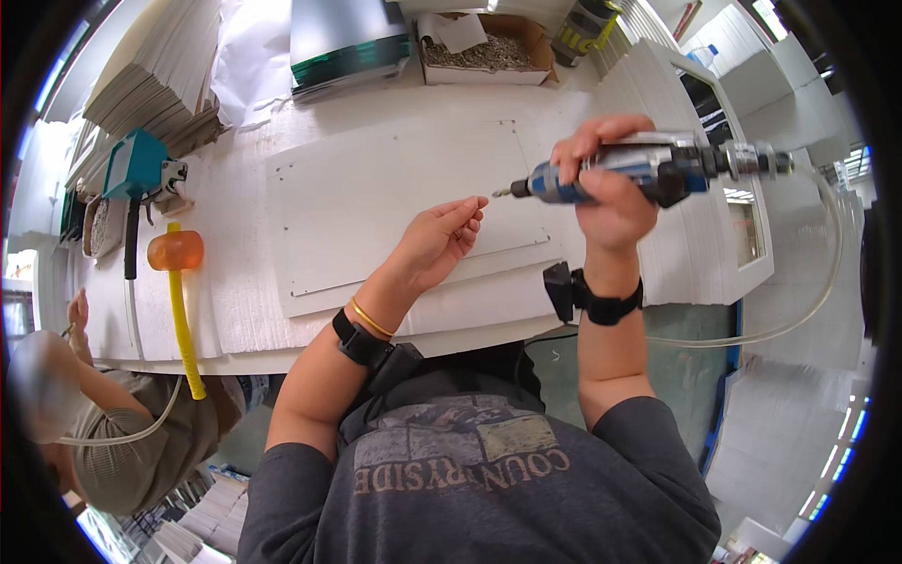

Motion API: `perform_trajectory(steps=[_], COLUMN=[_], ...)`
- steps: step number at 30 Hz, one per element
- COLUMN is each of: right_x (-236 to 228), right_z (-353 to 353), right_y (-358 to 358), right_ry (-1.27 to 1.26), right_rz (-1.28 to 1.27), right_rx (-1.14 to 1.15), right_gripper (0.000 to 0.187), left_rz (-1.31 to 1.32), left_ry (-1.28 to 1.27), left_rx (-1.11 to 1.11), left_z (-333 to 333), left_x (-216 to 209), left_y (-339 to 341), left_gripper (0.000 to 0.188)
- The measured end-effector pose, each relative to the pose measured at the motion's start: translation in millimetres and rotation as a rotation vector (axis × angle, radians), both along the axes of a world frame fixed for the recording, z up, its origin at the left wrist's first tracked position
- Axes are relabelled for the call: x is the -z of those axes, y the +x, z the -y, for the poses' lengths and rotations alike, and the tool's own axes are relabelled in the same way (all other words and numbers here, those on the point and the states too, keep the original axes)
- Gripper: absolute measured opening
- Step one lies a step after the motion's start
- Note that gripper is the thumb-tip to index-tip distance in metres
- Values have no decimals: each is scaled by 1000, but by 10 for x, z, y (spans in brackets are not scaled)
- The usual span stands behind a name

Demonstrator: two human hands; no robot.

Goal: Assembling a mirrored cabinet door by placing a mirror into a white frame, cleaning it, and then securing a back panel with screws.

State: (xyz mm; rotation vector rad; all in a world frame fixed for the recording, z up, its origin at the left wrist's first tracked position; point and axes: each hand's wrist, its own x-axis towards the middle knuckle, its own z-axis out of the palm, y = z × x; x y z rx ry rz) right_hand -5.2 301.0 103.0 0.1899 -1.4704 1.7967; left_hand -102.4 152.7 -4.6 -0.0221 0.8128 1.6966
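My right hand (615,183) is wrapped round a blue and silver air screwdriver (554,183), held sideways above the white panel with its bit toward the left. A clear hose (833,254) runs from the tool's back end. Close to the bit's tip, the thumb and forefinger of my left hand (442,240) are pinched together; whatever they hold is too small to make out. Below both hands lies a flat white panel (376,202) with small dark fasteners or holes near its corners and edges.
A yellow-handled mallet (176,252) with an orange head lies left, beside a teal tool (136,167). Along the back are stacked panels (348,42) and a cardboard box (484,58) of small metal pieces. A framed door (742,188) stands right. Another person (141,451) is at lower left.
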Motion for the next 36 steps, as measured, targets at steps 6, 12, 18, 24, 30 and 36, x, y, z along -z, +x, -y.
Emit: perform_trajectory(steps=[6, 12, 18, 24, 30, 36], right_x=[14, 38, 88, 137, 204, 423], right_z=[207, 266, 290, 256, 105, -33], right_y=[264, 346, 392, 472, 531, 532], right_ry=[16, 4, -24, -121, -80, 26], right_rz=[-85, -38, -39, -23, 45, 112], right_rx=[16, 59, 91, 159, 186, 197], right_gripper=[33, 34, 34, 33, 32, 25], left_rz=[126, 93, 10, -95, -14, 44], left_ry=[39, 56, 74, 44, -88, -65], left_rx=[93, 122, 138, 167, 61, 80], left_z=[13, 44, 64, 58, 34, 84], left_x=[-82, -103, -69, -66, -154, -162], left_y=[188, 252, 274, 308, 352, 370], left_gripper=[24, 25, 28, 34, 32, 30])
